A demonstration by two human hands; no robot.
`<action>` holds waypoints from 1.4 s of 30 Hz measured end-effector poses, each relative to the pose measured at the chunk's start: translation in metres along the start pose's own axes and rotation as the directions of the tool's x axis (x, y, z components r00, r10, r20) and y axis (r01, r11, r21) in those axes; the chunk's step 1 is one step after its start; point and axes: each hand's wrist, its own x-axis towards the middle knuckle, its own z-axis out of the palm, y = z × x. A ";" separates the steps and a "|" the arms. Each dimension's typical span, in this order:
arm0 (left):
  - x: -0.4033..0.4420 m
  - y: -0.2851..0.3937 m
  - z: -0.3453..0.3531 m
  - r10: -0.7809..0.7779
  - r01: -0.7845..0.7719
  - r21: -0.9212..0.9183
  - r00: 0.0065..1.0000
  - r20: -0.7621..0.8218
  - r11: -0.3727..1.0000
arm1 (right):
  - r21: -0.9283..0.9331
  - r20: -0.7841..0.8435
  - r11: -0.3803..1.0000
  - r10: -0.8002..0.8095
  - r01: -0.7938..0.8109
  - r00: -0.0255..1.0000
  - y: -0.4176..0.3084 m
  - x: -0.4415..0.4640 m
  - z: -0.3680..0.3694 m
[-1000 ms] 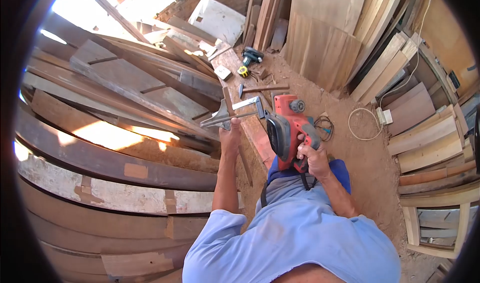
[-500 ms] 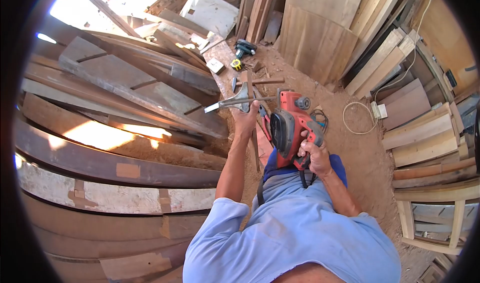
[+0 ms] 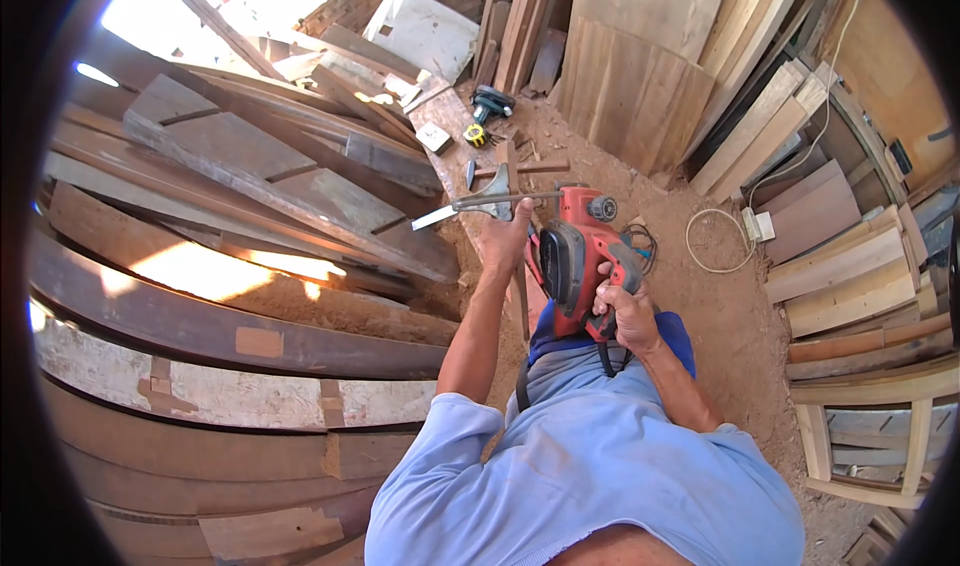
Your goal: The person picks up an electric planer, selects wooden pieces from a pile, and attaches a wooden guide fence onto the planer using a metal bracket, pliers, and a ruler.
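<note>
My right hand [image 3: 628, 311] is closed around the rear handle of a red and black electric planer [image 3: 585, 251], which is tilted on its side above my lap. My left hand [image 3: 505, 236] grips a metal combination square [image 3: 492, 206] just left of the planer. The square's long blade shows nearly edge-on and reaches towards the planer's front, beside its round knob [image 3: 602, 208]. A narrow wooden strip [image 3: 519, 306] runs below my left hand; whether the hand also holds it, I cannot tell. Beyond the hand lies a hammer [image 3: 540, 166] with a wooden handle.
A yellow tape measure [image 3: 475, 134], a dark green power tool [image 3: 492, 102] and a small pale box [image 3: 433, 138] lie ahead on a dusty board. Long planks [image 3: 230, 321] are stacked at left. Boards [image 3: 640, 91] lean ahead. A white cable [image 3: 715, 264] coils on the sandy floor at right.
My left hand has shifted slightly right with the square, whose blade is now turned a little. My right hand and the planer stay nearly in place.
</note>
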 end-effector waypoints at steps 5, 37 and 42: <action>0.014 -0.047 0.005 0.032 -0.026 0.190 0.999 -0.031 0.981 | -0.021 -0.012 1.000 -0.017 0.016 1.000 0.003 0.000 0.002; 0.045 0.077 -0.097 0.219 0.007 -0.843 0.964 0.147 0.538 | -0.536 0.444 0.635 -0.348 0.556 0.826 -0.018 0.039 0.084; 0.005 -0.011 -0.080 0.115 0.148 -0.818 0.961 0.252 0.556 | -0.501 0.417 0.747 -0.234 0.437 0.878 0.012 0.003 0.047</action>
